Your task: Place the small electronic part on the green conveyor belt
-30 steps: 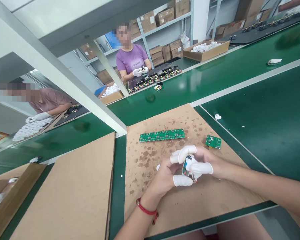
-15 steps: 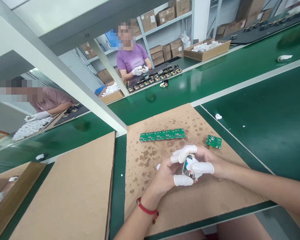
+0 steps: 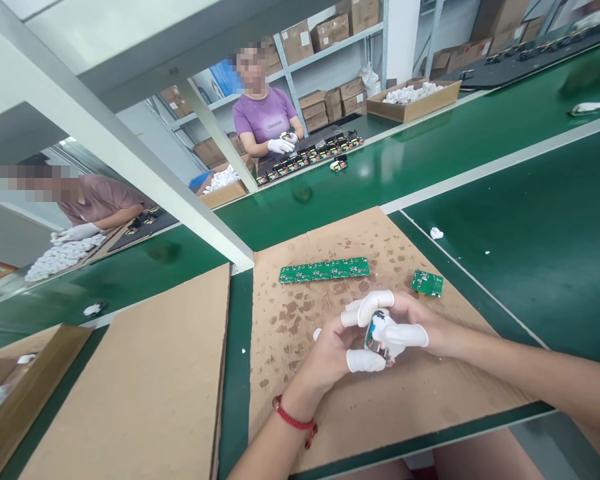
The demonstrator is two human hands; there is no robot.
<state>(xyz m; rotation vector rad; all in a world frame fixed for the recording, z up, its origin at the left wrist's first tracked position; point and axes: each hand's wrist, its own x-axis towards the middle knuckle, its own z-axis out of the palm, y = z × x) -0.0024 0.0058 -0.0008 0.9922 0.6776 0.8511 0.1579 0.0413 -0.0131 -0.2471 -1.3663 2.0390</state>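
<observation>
Above the cardboard sheet, my left hand [image 3: 333, 350] grips a small circuit board [image 3: 371, 337] edge-on, its fingers wearing white finger cots. White putty-like material [image 3: 381, 325] covers part of the board, beside dark and blue components. My right hand [image 3: 414, 321] closes round the same board from the other side, its thumb pressed against the white material. The fingers hide much of the board. Beyond my hands lies a long green circuit board panel [image 3: 325, 270]. A smaller green board [image 3: 427, 283] rests to the right of it.
A stained cardboard sheet [image 3: 300, 387] covers the bench, with another cardboard piece [image 3: 145, 373] at left. A metal post [image 3: 200, 220] rises between them. Across the green conveyor belt [image 3: 420, 150], a person [image 3: 265, 117] handles a part; another person [image 3: 103, 200] sits at left.
My hands and the held board look almost unchanged. On the belt, the white-topped parts have shifted to the right. The person opposite has lowered their hands slightly.
</observation>
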